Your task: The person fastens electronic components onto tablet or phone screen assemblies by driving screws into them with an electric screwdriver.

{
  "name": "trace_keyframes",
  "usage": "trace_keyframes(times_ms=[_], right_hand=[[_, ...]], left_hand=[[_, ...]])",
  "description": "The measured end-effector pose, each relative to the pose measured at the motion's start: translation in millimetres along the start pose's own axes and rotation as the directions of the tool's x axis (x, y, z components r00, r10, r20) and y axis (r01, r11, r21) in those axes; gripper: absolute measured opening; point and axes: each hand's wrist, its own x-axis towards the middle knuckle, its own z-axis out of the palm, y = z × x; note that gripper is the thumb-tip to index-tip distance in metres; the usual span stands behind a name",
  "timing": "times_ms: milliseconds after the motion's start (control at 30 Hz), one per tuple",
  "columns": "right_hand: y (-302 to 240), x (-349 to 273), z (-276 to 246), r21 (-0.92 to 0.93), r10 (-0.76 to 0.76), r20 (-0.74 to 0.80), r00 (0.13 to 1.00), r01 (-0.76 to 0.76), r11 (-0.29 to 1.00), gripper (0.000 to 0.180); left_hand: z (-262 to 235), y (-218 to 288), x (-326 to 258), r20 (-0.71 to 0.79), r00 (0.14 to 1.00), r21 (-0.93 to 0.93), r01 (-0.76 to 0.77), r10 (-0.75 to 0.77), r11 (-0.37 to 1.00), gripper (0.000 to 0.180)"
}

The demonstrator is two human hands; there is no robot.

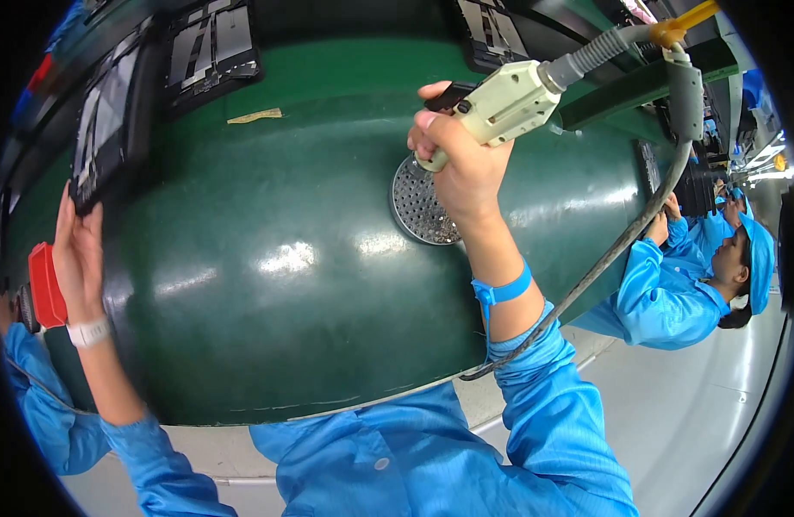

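Observation:
At the left, my left hand (80,258) grips the lower edge of an opened tablet (112,121), a dark frame with silvery inner parts, tilted up and a little blurred. A white band is round that wrist. My right hand (461,164) is closed round the handle of a cream, pistol-shaped air gun (509,102) with a black lever, its ribbed hose end pointing up and right. Below that hand lies a round perforated metal dish (421,205) with small bits in it, partly covered by my wrist. A blue strap (504,289) circles my right forearm.
More opened tablets (211,52) (491,34) lie along the far edge of the green bench (285,336). A tan strip (255,115) lies near them. A grey cable (621,246) hangs across the right side. Red box (48,284) at left; co-worker (681,284) at right.

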Motion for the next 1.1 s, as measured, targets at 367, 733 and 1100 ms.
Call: trace_keyframes(times_ms=[367,733,1100], right_hand=[[9.4,-3.4,-3.5,-0.001,0.002,-0.025,1.000,-0.002,1.000,0.019],[8.1,1.2,-10.1,-0.027,-0.029,-0.039,0.999,0.028,0.999,0.018],[-0.4,-8.6,-18.6,-0.012,-0.082,-0.083,0.993,0.081,0.997,0.027]], left_hand=[[-79.5,-11.5,138.9,-0.240,0.903,0.810,-0.015,0.356,0.586,0.047],[94.4,-96.6,74.8,0.398,0.891,0.890,-0.433,0.216,0.143,0.074],[93.8,-108.2,96.3,0.332,0.887,0.872,-0.419,0.322,0.253,0.063]])
